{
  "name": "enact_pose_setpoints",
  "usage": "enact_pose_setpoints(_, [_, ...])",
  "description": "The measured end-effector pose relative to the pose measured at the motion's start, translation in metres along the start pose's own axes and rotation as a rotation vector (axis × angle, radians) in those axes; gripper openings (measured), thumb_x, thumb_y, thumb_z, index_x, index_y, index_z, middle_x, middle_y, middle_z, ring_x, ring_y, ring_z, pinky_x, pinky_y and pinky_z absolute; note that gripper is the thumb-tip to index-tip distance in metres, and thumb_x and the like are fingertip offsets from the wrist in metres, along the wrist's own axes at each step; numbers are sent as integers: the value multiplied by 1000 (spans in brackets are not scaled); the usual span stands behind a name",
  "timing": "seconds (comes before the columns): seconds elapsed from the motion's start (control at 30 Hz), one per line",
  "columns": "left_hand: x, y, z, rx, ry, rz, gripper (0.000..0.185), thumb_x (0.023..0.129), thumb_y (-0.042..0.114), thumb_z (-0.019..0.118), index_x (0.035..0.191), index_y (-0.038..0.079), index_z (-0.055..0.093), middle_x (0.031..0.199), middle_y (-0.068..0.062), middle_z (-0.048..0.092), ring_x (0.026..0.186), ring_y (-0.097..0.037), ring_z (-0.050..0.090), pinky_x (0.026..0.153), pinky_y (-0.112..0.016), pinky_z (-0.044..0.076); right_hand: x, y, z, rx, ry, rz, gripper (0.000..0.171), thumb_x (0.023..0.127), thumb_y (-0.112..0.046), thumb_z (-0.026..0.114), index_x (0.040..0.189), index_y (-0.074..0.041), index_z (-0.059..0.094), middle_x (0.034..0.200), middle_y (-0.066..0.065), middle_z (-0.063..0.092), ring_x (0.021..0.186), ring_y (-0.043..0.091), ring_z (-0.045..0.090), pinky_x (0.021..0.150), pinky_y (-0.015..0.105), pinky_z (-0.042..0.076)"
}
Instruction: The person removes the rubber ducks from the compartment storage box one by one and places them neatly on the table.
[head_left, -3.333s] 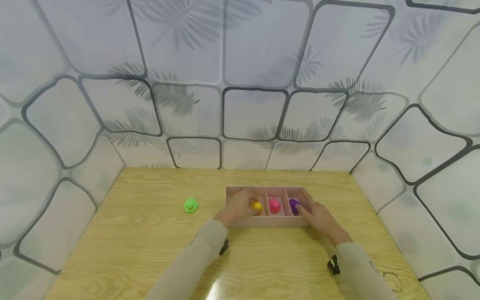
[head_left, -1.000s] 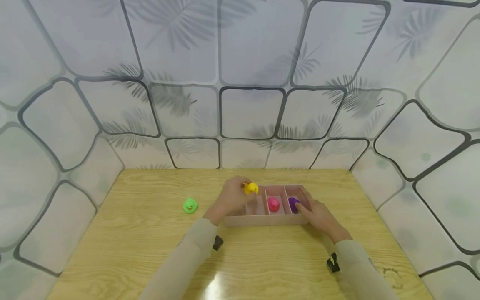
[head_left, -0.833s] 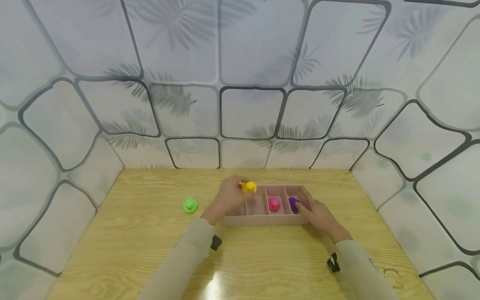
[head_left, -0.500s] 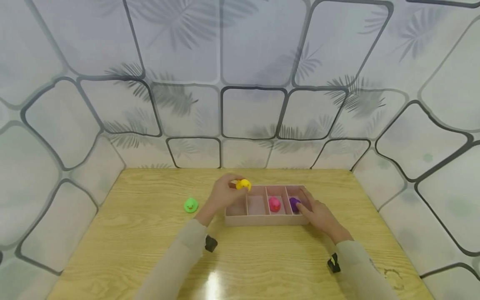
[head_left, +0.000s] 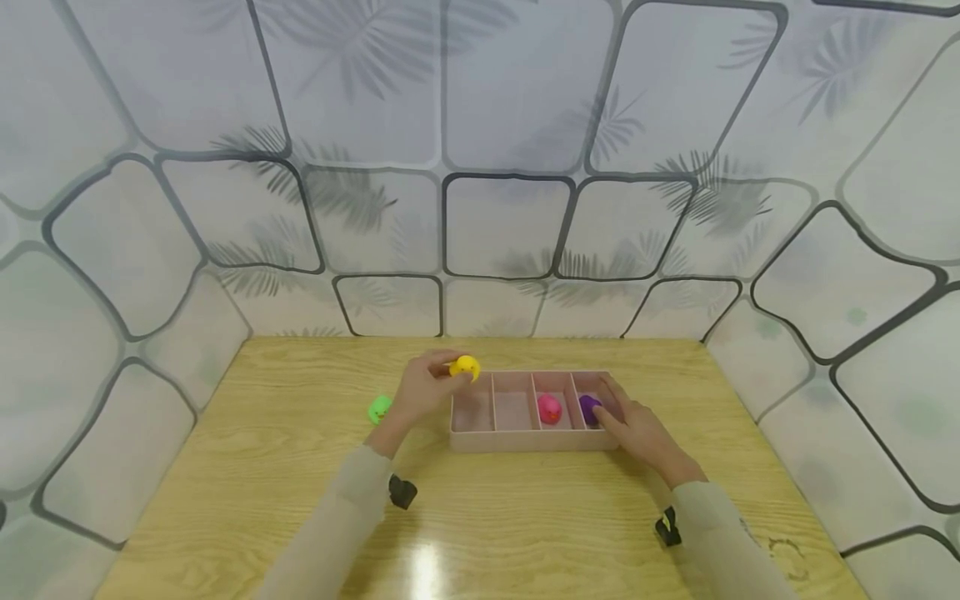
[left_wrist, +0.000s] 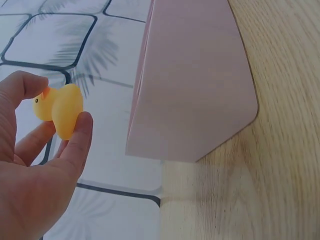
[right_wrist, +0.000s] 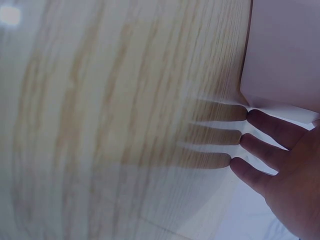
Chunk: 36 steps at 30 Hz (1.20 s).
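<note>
A yellow rubber duck point(head_left: 466, 367) is pinched in my left hand point(head_left: 424, 387), just above the left end of a pink divided box point(head_left: 533, 442). In the left wrist view the duck point(left_wrist: 67, 110) sits between thumb and fingertips, clear of the box. My right hand point(head_left: 641, 432) holds the box's right end, thumb over the wall and the other fingers outside. Three of those fingers point(right_wrist: 262, 150) reach the tabletop in the right wrist view. A purple duck point(head_left: 589, 408), partly hidden by that thumb, lies in the rightmost compartment. Beside it sits a pink duck point(head_left: 550, 408).
A green duck point(head_left: 379, 409) stands on the wooden table point(head_left: 300, 467) left of the box, partly covered by my left hand. The two left compartments of the box hold no duck. A patterned wall point(head_left: 510, 233) rises behind the table.
My left hand has lifted the yellow duck out of the second compartment from the left and carried it leftward. The right hand and box stay nearly still.
</note>
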<state>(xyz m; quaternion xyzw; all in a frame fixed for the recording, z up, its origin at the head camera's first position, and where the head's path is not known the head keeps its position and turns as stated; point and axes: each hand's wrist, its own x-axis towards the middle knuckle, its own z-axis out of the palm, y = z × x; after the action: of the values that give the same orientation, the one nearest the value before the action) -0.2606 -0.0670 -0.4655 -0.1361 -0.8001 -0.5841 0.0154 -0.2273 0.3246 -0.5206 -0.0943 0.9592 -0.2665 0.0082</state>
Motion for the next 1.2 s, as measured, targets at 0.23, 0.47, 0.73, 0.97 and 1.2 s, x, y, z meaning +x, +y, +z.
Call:
enact_pose_setpoints(0.23, [-4, -7, -17, -36, 32, -67, 44, 92, 12, 82, 134, 4, 72, 142, -20, 63, 117, -36, 70, 88, -29, 62, 0, -2, 0, 5, -6, 1, 73, 110, -47, 48, 169, -14, 19, 152, 40, 47, 131, 64, 53, 112, 74, 40])
enact_pose_setpoints(0.47, [-7, -13, -27, -86, 51, -90, 47, 91, 8, 82, 136, 1, 69, 146, -22, 59, 120, -37, 69, 87, -19, 59, 0, -1, 0, 16, -17, 6, 74, 111, -48, 47, 170, -16, 16, 157, 38, 43, 134, 63, 50, 113, 74, 38])
enact_pose_setpoints(0.73, [-17, -19, -46, -81, 65, -90, 51, 93, 11, 81, 140, 0, 65, 143, -20, 63, 122, -36, 69, 85, -15, 57, 0, -1, -1, 5, -13, 0, 73, 111, -47, 47, 169, -13, 17, 155, 39, 45, 133, 64, 51, 113, 75, 38])
enact_pose_setpoints(0.97, [-26, -29, -75, -15, 73, -86, 54, 97, 20, 79, 144, 0, 61, 141, -23, 65, 123, -38, 68, 86, -14, 56, -1, -1, -1, -12, -21, -7, 73, 112, -46, 46, 170, -13, 15, 153, 40, 45, 130, 64, 54, 111, 75, 40])
enact_pose_setpoints(1.2, [-34, -39, -101, 28, 111, -98, 53, 98, 22, 77, 144, 1, 62, 139, -24, 66, 112, -14, 72, 87, -12, 55, 0, 0, 0, -18, -21, -14, 73, 112, -46, 46, 170, -14, 15, 150, 42, 48, 127, 64, 56, 110, 75, 42])
